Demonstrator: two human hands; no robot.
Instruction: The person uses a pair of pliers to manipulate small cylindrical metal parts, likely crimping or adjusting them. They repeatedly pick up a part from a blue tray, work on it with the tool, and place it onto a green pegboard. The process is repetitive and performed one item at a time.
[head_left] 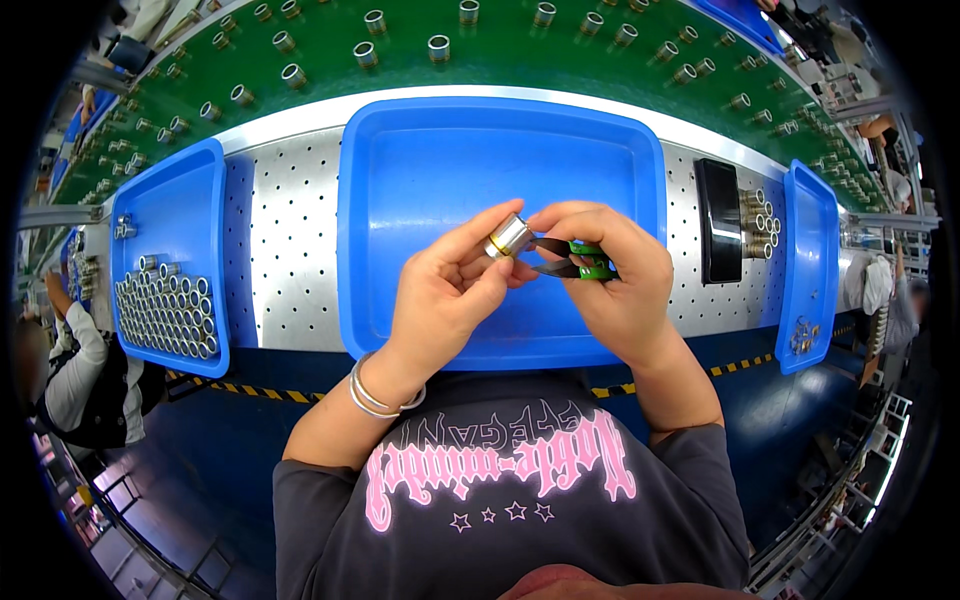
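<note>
Dark shirt fabric (640, 540) sits below the left hand (440, 290), which pinches a metal sleeve (513, 236) between both hands; the right hand (630, 265) holds green-handled nippers (592, 270), tips beside it. Probably light, rigid and slick, the sleeve suits gripping around its outer wall.

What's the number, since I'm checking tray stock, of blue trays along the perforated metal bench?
3: the left tray, holding metal sleeves; the large middle tray; the right tray, beyond the black panel. Any stacked underneath would be hidden.
</note>
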